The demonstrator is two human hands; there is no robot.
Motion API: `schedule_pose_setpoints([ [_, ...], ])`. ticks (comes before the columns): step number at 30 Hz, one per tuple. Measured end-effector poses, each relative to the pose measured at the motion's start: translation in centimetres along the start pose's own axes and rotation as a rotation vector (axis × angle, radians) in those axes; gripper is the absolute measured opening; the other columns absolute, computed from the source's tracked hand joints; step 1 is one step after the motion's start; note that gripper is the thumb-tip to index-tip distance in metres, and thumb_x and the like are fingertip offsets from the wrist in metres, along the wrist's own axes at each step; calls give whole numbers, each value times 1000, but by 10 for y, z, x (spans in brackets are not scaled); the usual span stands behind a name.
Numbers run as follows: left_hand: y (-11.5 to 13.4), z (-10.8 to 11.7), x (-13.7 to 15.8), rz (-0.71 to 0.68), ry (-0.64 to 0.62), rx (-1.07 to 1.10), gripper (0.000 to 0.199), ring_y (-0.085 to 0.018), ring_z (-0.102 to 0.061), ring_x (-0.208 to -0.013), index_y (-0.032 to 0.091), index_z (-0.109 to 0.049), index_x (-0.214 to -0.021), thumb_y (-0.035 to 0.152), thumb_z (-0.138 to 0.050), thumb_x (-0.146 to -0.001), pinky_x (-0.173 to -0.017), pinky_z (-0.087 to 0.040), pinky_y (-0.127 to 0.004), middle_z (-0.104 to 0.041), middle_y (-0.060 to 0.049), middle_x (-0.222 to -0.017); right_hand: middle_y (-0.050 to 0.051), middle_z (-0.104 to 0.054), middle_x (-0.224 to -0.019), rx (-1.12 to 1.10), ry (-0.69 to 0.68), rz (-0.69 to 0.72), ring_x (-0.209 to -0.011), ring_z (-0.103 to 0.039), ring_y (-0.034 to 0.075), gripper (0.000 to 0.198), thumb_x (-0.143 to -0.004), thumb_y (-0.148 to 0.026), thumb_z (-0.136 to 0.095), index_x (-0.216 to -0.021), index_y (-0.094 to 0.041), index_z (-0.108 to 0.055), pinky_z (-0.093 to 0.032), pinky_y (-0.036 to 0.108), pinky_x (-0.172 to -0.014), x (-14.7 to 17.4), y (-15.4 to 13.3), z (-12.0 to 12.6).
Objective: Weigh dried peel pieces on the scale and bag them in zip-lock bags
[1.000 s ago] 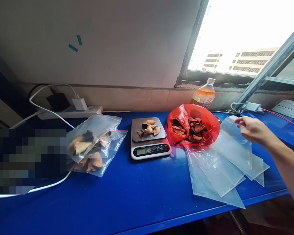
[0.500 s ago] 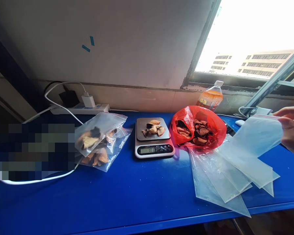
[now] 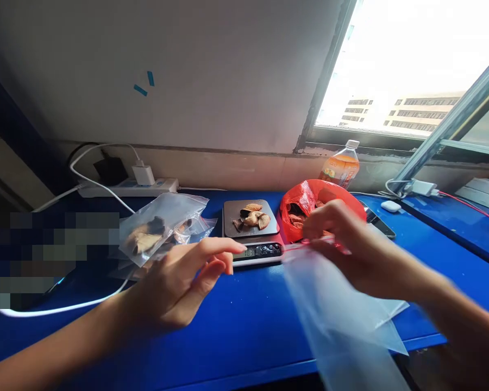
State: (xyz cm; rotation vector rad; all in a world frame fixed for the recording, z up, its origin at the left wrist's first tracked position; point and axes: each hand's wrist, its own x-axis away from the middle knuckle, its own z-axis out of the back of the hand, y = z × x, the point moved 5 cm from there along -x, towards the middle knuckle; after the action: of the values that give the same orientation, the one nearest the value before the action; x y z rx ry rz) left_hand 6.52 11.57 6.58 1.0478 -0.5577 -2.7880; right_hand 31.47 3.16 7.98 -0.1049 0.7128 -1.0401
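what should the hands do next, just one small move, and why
Probably the left hand should pinch the free top corner of the clear bag: the right hand holds that bag, the left looks empty, and dried slices lie loose on the scale.

Left forearm [image 3: 89,331]: one, bare, slanting up toward the digital kitchen scale [image 3: 252,233] from its near left. Left hand [image 3: 191,282]: in front of the scale and to its left; wrist roughly in line; index finger extended, its tip overlapping the display; contact unclear; thumb bent below, apart from the index tip; other fingers partly hidden. Right forearm [image 3: 444,304]: one, bare, from the scale's near right. Right hand [image 3: 350,247]: right of the scale, back uppermost, fingers directed toward it, thumb and fingers pinched; slightly blurred.
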Motion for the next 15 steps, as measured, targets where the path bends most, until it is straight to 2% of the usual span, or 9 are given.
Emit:
schedule_pose_setpoints([
  [2,-9,-7,0,61,-27,-54,36,-11,-69,-76,22,-47,-132,14,-46,-97,-71,-56,-19,-71,-1,-93,2,-57,-91,-141,9,67,-77,-57,15,11,-94,-18,-47,-99,-26,-42,-53,31,-65,-44,-12,-51],
  [3,-12,-9,2,72,-34,-75,35,-12,-70,-79,22,-47,-132,16,-48,-97,-72,-57,-20,-72,-3,-98,3,-56,-91,-183,72,93,-80,-56,16,13,-93,-16,-46,-99,-25,-40,-52,32,-67,-58,-16,-69],
  [6,-18,-9,9,99,-7,-79,23,-11,-69,-77,23,-54,-119,19,-54,-96,-69,-56,-18,-73,-2,-98,4,-54,-89,-249,153,149,-78,-53,17,14,-93,-16,-45,-98,-25,-37,-49,34,-66,-66,-23,-106],
  [8,-22,-7,13,148,9,-40,16,-9,-68,-74,23,-58,-108,16,-58,-94,-69,-55,-17,-71,1,-92,3,-53,-88,-273,161,166,-76,-52,18,14,-93,-16,-44,-97,-25,-35,-48,35,-66,-57,-26,-113],
  [10,-24,-9,14,148,-4,15,19,-10,-67,-75,23,-59,-108,13,-61,-92,-71,-55,-18,-70,2,-91,4,-53,-90,-275,138,161,-79,-51,18,17,-90,-13,-44,-97,-26,-34,-48,36,-68,-48,-30,-111],
  [12,-21,-13,15,66,-18,81,23,-11,-66,-80,22,-57,-112,12,-60,-92,-73,-55,-21,-70,0,-94,4,-53,-91,-237,81,163,-82,-50,19,22,-87,-10,-44,-98,-26,-34,-47,38,-70,-44,-34,-108],
  [15,-13,-18,17,-56,-8,104,18,-13,-63,-77,21,-57,-110,11,-54,-95,-72,-54,-25,-69,-3,-90,3,-55,-87,-161,-19,269,-80,-48,20,23,-85,-8,-45,-96,-26,-34,-45,39,-70,-43,-47,-106],
])
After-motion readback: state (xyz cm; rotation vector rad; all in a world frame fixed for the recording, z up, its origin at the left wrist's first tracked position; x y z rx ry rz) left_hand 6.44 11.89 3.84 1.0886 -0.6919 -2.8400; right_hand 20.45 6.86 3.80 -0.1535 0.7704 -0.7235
